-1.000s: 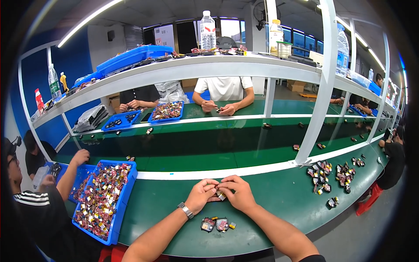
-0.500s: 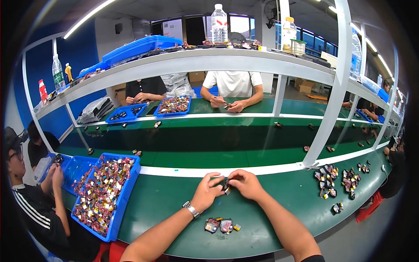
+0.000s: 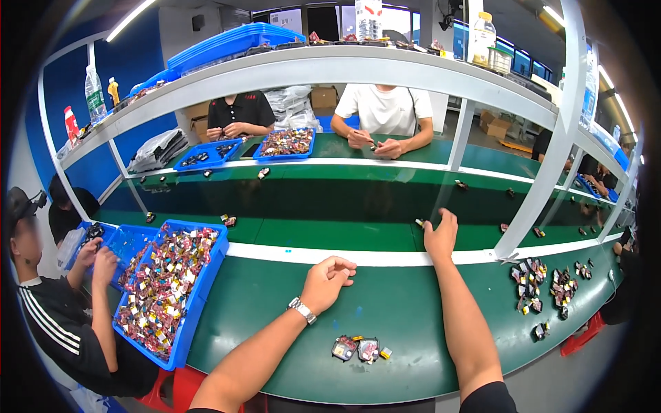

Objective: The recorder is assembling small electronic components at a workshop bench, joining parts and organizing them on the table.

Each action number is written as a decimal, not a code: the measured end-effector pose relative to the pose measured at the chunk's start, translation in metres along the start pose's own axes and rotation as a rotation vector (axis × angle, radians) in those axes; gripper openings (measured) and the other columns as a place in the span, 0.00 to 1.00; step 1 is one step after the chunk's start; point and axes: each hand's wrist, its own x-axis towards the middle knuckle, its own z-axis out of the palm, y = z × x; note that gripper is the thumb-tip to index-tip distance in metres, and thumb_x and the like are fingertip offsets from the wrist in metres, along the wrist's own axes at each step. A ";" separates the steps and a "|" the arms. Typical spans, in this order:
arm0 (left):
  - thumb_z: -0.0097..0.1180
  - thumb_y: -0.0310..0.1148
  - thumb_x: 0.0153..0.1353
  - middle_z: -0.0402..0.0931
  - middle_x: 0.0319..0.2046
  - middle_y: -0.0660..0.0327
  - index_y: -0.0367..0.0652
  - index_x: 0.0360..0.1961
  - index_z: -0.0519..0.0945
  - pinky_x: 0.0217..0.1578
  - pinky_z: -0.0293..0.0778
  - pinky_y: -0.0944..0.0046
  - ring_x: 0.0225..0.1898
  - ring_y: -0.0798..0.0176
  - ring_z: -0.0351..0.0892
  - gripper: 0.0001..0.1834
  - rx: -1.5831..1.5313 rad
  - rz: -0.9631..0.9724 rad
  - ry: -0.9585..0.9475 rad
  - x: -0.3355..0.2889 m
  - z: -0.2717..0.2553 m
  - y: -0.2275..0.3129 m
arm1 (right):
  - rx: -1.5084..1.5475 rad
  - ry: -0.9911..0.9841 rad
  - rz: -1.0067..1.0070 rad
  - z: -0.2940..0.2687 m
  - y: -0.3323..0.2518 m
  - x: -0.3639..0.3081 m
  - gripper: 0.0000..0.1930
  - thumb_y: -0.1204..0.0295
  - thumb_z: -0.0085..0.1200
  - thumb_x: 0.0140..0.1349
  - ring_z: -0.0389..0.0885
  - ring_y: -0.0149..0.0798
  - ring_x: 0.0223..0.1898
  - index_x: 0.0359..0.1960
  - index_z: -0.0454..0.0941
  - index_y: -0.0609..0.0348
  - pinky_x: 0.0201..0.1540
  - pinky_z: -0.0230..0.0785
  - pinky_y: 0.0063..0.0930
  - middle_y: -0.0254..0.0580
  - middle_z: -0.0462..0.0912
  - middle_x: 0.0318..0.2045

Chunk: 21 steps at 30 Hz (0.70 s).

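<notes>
My left hand (image 3: 329, 283) hovers over the green tabletop, its fingers loosely curved and apart, with nothing visible in them. My right hand (image 3: 442, 235) reaches past the white rail over the green belt, fingers apart. Beside its thumb is a small electronic part (image 3: 420, 223) with a pale and yellowish end, apparently on the belt; whether the thumb touches it is unclear. On the tabletop between my forearms lie two small black-cased electronic modules (image 3: 368, 349), side by side, showing reddish and pale insides and a yellow tab.
A blue tray (image 3: 219, 265) heaped with small parts stands at left, beside a seated person (image 3: 65, 323). Clusters of modules (image 3: 529, 282) lie at right. The white rail (image 3: 323, 255) and shelf post (image 3: 544, 165) border the belt. People work across it.
My hands have parted. The right hand has moved forward and right from the left hand to the belt, and the small part is now there. The whole view has shifted slightly.
</notes>
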 end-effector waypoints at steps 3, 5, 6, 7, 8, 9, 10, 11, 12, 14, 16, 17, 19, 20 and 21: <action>0.48 0.21 0.66 0.79 0.45 0.54 0.33 0.42 0.77 0.44 0.82 0.64 0.46 0.63 0.80 0.07 -0.018 0.014 -0.005 0.001 -0.002 -0.007 | -0.067 0.223 -0.162 -0.017 -0.025 -0.006 0.12 0.78 0.57 0.55 0.79 0.44 0.32 0.42 0.76 0.63 0.40 0.72 0.34 0.50 0.77 0.39; 0.48 0.22 0.66 0.79 0.45 0.55 0.34 0.42 0.76 0.44 0.82 0.64 0.46 0.63 0.80 0.06 -0.040 -0.006 -0.036 0.004 0.001 -0.004 | 0.396 -0.108 -0.061 -0.031 -0.038 -0.023 0.09 0.78 0.56 0.57 0.80 0.43 0.30 0.40 0.78 0.63 0.39 0.73 0.33 0.47 0.79 0.35; 0.48 0.21 0.66 0.79 0.44 0.55 0.34 0.42 0.76 0.45 0.81 0.64 0.46 0.63 0.80 0.06 -0.037 -0.005 -0.049 0.004 0.001 -0.004 | 0.492 -0.273 -0.037 -0.040 -0.054 -0.038 0.07 0.77 0.56 0.57 0.80 0.41 0.30 0.38 0.79 0.63 0.38 0.73 0.33 0.46 0.80 0.33; 0.48 0.21 0.66 0.79 0.44 0.55 0.34 0.42 0.76 0.45 0.81 0.64 0.46 0.63 0.80 0.06 -0.033 -0.007 -0.046 0.001 -0.002 -0.006 | 0.595 -0.443 -0.011 -0.050 -0.075 -0.056 0.06 0.75 0.57 0.58 0.81 0.39 0.30 0.35 0.80 0.64 0.38 0.73 0.32 0.45 0.81 0.30; 0.49 0.21 0.66 0.80 0.43 0.56 0.34 0.42 0.77 0.45 0.81 0.65 0.45 0.64 0.80 0.06 -0.011 0.018 -0.051 0.000 -0.006 -0.009 | 0.597 -0.750 -0.022 -0.069 -0.094 -0.066 0.06 0.73 0.57 0.59 0.82 0.38 0.31 0.34 0.81 0.64 0.38 0.74 0.32 0.45 0.83 0.29; 0.49 0.21 0.66 0.80 0.42 0.56 0.34 0.41 0.77 0.44 0.80 0.65 0.45 0.65 0.80 0.06 0.007 0.048 -0.064 0.001 -0.005 -0.010 | 0.583 -1.049 -0.032 -0.092 -0.107 -0.070 0.08 0.71 0.58 0.60 0.83 0.36 0.31 0.33 0.82 0.63 0.38 0.74 0.31 0.45 0.84 0.28; 0.49 0.21 0.66 0.80 0.42 0.56 0.34 0.41 0.77 0.44 0.80 0.65 0.45 0.65 0.80 0.06 0.009 0.046 -0.063 0.000 -0.007 -0.011 | 0.574 -1.150 -0.078 -0.107 -0.113 -0.072 0.08 0.70 0.59 0.60 0.82 0.33 0.33 0.36 0.83 0.62 0.39 0.74 0.28 0.43 0.85 0.30; 0.50 0.22 0.65 0.81 0.41 0.57 0.35 0.41 0.78 0.44 0.80 0.66 0.43 0.66 0.80 0.06 0.067 0.059 -0.068 -0.001 -0.007 -0.011 | 0.558 -1.251 -0.121 -0.121 -0.116 -0.074 0.10 0.68 0.60 0.61 0.82 0.30 0.34 0.39 0.84 0.61 0.40 0.74 0.25 0.40 0.86 0.32; 0.50 0.22 0.65 0.82 0.40 0.58 0.35 0.40 0.79 0.43 0.79 0.66 0.41 0.67 0.81 0.06 0.120 0.072 -0.077 -0.001 -0.005 -0.011 | 0.576 -1.339 -0.143 -0.131 -0.111 -0.073 0.11 0.67 0.62 0.60 0.82 0.29 0.35 0.40 0.84 0.60 0.41 0.74 0.24 0.40 0.86 0.33; 0.51 0.23 0.64 0.82 0.39 0.58 0.36 0.40 0.79 0.42 0.78 0.66 0.39 0.68 0.80 0.06 0.181 0.079 -0.071 -0.001 -0.001 -0.006 | 0.520 -1.473 -0.168 -0.144 -0.110 -0.070 0.13 0.66 0.65 0.57 0.82 0.30 0.33 0.40 0.84 0.60 0.39 0.74 0.26 0.40 0.85 0.32; 0.53 0.24 0.62 0.83 0.38 0.59 0.37 0.40 0.81 0.42 0.77 0.66 0.36 0.69 0.80 0.07 0.271 0.089 -0.052 -0.003 0.002 -0.003 | 0.519 -1.483 -0.219 -0.150 -0.113 -0.074 0.13 0.66 0.66 0.56 0.81 0.32 0.32 0.39 0.85 0.60 0.38 0.74 0.26 0.40 0.84 0.31; 0.53 0.24 0.62 0.83 0.38 0.59 0.37 0.40 0.81 0.42 0.77 0.66 0.36 0.69 0.80 0.07 0.272 0.089 -0.056 -0.003 0.002 -0.003 | 0.525 -1.493 -0.292 -0.150 -0.118 -0.076 0.12 0.67 0.66 0.55 0.81 0.35 0.30 0.37 0.84 0.60 0.37 0.74 0.29 0.40 0.83 0.30; 0.53 0.24 0.62 0.83 0.38 0.59 0.37 0.40 0.81 0.43 0.77 0.66 0.37 0.69 0.81 0.07 0.280 0.077 -0.061 -0.005 0.003 0.000 | 0.534 -1.499 -0.364 -0.147 -0.123 -0.079 0.11 0.67 0.66 0.53 0.80 0.38 0.29 0.35 0.84 0.59 0.36 0.74 0.31 0.40 0.82 0.28; 0.53 0.24 0.62 0.83 0.38 0.59 0.37 0.40 0.81 0.43 0.77 0.66 0.37 0.69 0.81 0.07 0.280 0.075 -0.060 -0.006 0.004 0.000 | 0.608 -1.498 -0.406 -0.146 -0.123 -0.083 0.10 0.68 0.66 0.52 0.79 0.38 0.28 0.33 0.82 0.60 0.35 0.73 0.31 0.40 0.81 0.28; 0.53 0.24 0.62 0.83 0.38 0.59 0.37 0.40 0.81 0.44 0.77 0.66 0.38 0.68 0.81 0.07 0.290 0.076 -0.060 -0.006 0.004 0.001 | 0.682 -1.496 -0.447 -0.144 -0.122 -0.084 0.10 0.69 0.66 0.52 0.78 0.38 0.27 0.31 0.81 0.60 0.34 0.72 0.32 0.40 0.80 0.28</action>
